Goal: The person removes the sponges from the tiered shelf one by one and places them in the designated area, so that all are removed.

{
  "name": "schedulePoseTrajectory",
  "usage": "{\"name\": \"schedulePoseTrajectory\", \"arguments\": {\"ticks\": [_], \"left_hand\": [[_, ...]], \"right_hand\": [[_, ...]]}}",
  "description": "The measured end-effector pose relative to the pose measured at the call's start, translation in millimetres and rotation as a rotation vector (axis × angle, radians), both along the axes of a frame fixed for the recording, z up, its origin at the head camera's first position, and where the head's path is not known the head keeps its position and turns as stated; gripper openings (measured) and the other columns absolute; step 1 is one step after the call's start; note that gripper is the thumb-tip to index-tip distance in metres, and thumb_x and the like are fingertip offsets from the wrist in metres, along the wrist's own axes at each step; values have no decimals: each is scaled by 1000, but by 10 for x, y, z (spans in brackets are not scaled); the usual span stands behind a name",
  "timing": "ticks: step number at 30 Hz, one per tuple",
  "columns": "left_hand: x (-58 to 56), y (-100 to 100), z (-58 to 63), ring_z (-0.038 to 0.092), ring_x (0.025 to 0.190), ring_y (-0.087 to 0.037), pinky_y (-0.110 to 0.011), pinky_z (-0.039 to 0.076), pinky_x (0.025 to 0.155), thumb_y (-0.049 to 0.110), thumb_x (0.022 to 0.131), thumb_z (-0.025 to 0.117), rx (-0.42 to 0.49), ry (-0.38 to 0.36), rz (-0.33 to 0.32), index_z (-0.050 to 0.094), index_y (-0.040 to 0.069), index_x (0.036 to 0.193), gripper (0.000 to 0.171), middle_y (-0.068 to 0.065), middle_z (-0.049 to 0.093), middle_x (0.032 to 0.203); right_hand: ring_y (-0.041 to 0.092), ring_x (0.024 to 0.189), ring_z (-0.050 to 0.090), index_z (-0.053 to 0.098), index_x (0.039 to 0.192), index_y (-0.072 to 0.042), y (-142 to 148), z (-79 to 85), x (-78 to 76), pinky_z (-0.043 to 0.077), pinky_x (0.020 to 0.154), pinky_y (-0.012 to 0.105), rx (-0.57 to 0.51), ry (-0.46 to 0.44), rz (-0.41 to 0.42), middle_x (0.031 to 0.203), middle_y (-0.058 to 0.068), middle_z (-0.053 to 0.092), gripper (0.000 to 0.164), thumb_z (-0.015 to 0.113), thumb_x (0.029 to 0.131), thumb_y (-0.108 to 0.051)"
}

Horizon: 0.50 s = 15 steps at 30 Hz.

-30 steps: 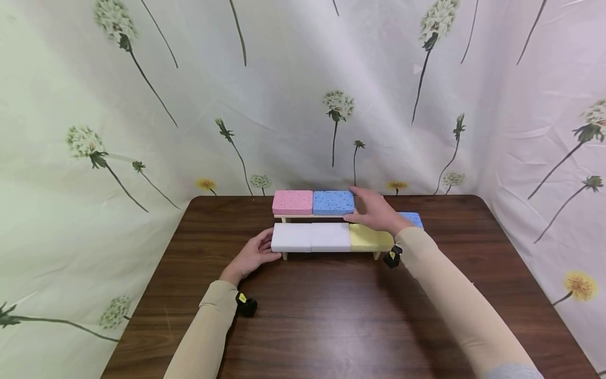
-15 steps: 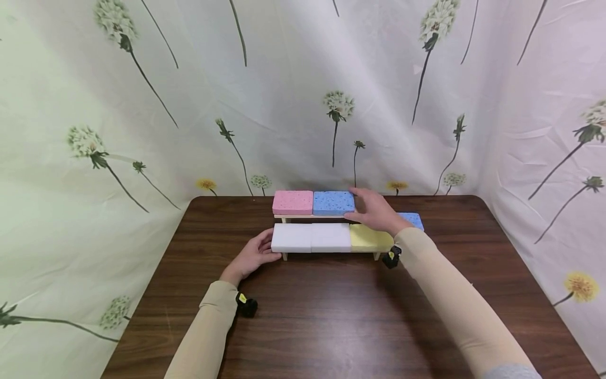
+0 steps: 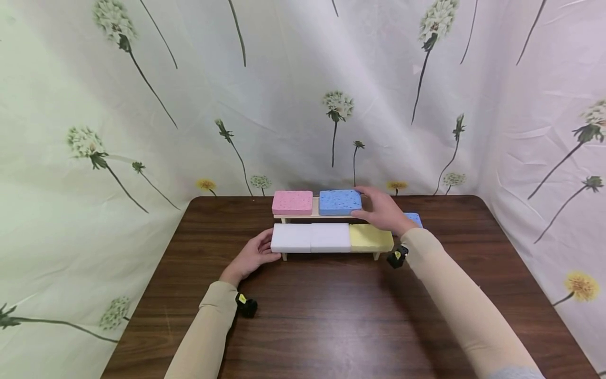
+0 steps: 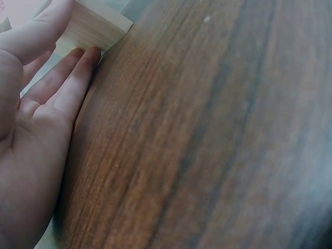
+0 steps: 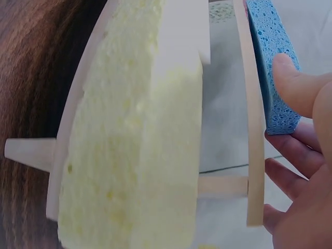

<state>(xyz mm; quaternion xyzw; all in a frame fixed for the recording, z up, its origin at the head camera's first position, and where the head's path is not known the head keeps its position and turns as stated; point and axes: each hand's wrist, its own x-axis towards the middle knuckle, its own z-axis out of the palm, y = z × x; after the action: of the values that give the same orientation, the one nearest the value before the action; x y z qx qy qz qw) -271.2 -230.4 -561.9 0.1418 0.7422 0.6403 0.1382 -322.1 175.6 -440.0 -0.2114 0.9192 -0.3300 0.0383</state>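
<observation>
In the head view my right hand pinches the right end of a speckled blue sponge at the upper tier of a small wooden two-tier rack. A strip of bare wood shows between it and the pink sponge on its left. The right wrist view has my thumb on one face of the blue sponge, fingers at its lower edge. My left hand touches the left end of the lower tier beside a white sponge; the left wrist view shows extended fingertips against the wood.
A second white sponge and a yellow sponge continue the lower row. Another blue sponge is at the rack's right, partly hidden by my right arm. Beneath is a dark wooden table; a flower-print cloth hangs behind.
My right hand has moved slightly right with the blue sponge, and a gap has appeared between it and the pink one. The left hand has stayed in place.
</observation>
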Motion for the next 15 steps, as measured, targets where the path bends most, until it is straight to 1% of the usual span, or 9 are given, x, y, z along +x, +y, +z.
{"name": "schedulePoseTrajectory", "arguments": {"ticks": [8, 11, 15], "left_hand": [[7, 1, -1, 46, 144, -43, -22, 51, 104, -2, 92, 79, 4, 2, 3, 30, -5, 161, 84, -30, 38, 161], [8, 3, -6, 46, 143, -42, -22, 51, 104, -2, 92, 79, 2, 5, 2, 30, -5, 161, 84, -30, 38, 161], [3, 4, -13, 46, 143, -42, -21, 51, 104, -2, 92, 79, 2, 1, 5, 31, -4, 161, 84, -30, 39, 160]], "right_hand": [[38, 145, 46, 41, 160, -6, 152, 50, 3, 39, 118, 59, -25, -5, -23, 159, 18, 47, 72, 74, 101, -27], [39, 147, 43, 40, 161, -6, 217, 54, 9, 37, 119, 59, -32, -13, -42, 160, 18, 46, 72, 74, 101, -28], [41, 151, 37, 39, 162, -7, 310, 65, 17, 34, 120, 62, -46, -17, -63, 165, 18, 40, 72, 73, 102, -28]]}}
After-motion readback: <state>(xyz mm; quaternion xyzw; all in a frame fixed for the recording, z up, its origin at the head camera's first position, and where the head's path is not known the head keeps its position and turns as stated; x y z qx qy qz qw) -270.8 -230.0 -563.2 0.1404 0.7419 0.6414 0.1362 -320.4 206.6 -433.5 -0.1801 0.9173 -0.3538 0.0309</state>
